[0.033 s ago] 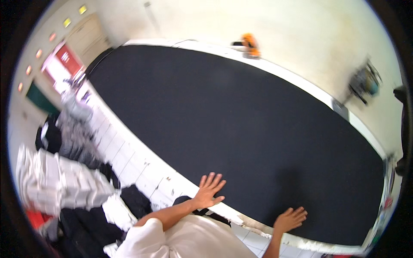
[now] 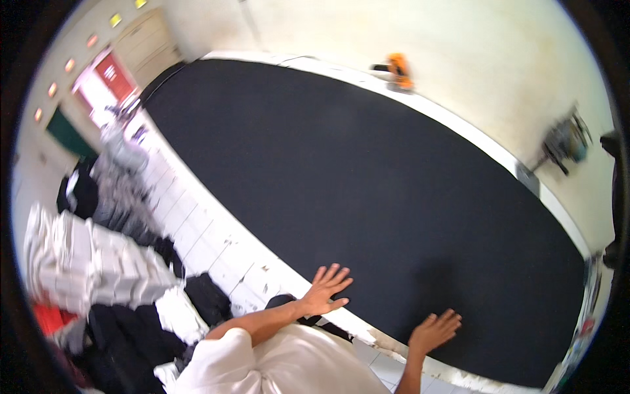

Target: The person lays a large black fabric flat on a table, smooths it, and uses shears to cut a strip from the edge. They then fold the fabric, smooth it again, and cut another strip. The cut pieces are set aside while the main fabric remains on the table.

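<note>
A wide sheet of black fabric (image 2: 341,177) lies flat over a long white-edged table (image 2: 252,246). My left hand (image 2: 326,291) rests palm down at the cloth's near edge, fingers spread and nothing in them. Farther right, my right hand (image 2: 435,331) also lies on the near part of the fabric, open, with its fingers stretched out. A dark shadow falls on the cloth just beyond the right hand. Neither hand grips the material.
Against the far wall, an orange and black power tool (image 2: 399,71) stands on the table's rim. A grey machine with a handle (image 2: 564,141) is at the right. Stacked white cloth (image 2: 98,259) and black cloth piles (image 2: 125,335) sit on the tiled floor (image 2: 197,230) at left.
The view has shifted slightly. My right hand appears a little farther left and nearer my left hand; both hands stay flat on the fabric.
</note>
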Tool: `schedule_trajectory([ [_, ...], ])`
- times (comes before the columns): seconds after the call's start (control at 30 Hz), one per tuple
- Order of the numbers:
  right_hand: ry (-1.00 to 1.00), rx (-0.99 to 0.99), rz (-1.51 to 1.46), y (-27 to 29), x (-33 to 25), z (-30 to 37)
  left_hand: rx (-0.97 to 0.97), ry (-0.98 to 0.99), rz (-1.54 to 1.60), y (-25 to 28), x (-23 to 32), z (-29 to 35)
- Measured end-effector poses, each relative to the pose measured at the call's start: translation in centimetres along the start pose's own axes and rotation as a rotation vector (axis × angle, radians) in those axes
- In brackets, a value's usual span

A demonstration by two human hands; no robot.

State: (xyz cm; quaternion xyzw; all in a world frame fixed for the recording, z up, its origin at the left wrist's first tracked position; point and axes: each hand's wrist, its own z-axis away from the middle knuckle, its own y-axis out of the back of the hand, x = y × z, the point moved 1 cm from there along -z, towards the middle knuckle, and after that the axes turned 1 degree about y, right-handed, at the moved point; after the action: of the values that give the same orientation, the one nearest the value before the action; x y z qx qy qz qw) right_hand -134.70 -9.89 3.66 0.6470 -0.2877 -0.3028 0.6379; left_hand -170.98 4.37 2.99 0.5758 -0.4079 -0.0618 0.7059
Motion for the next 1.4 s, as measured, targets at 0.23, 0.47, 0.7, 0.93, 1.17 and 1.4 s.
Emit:
schedule_trajectory([
  [0.23, 0.518, -0.890, 0.053, 5.0, -28.7, 16.4, 0.482, 0.372, -0.126, 12.5, -17.8, 8.0],
  [0.47, 1.098, -0.460, 0.081, 2.3, -57.7, 27.3, 0.409, 0.151, 0.071, 19.9, -32.8, 18.8],
  [0.7, 1.279, -0.191, -0.322, 0.3, -82.1, 32.3, 0.768, 0.756, 0.309, 26.6, -43.1, 31.9],
  [0.93, 1.586, -0.100, -0.183, -6.3, -107.4, 38.3, 0.746, 1.011, 0.319, 33.2, -57.7, 39.1],
  [1.17, 1.598, -0.084, -0.278, -7.2, -130.9, 44.6, 0.654, 1.123, 0.309, 44.8, -74.3, 40.7],
  [1.4, 1.652, -0.064, -0.223, -8.2, -151.9, 49.5, 0.759, 1.237, 0.416, 52.5, -89.9, 45.1],
])
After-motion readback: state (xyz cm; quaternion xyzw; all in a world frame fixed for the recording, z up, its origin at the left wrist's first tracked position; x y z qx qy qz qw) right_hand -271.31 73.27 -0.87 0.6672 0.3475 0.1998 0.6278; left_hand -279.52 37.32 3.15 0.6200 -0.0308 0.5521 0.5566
